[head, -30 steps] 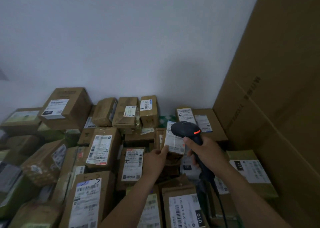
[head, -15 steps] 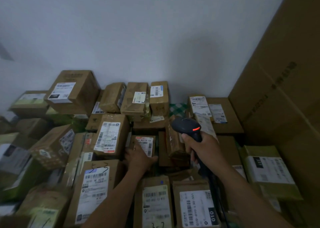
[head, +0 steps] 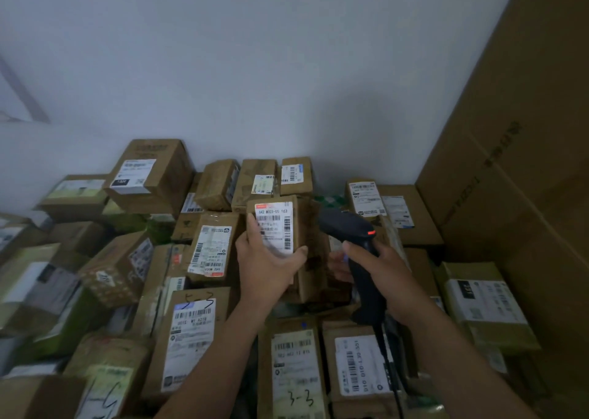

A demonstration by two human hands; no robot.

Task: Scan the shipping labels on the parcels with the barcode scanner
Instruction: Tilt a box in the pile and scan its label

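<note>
My left hand grips a small brown parcel lifted above the pile, its white shipping label with barcodes facing me. My right hand holds a black barcode scanner by its handle, just right of the parcel, with an orange light on its head. The scanner's head sits beside the parcel's right side. Its cable hangs down past my right forearm.
Several labelled cardboard parcels fill the pile below and around, such as one marked 3-3 and a taped box. A tall cardboard carton stands at the right. A pale wall closes the back.
My left hand has picked the small parcel out of the pile and raised it, label towards me. The scanner stays in my right hand close by.
</note>
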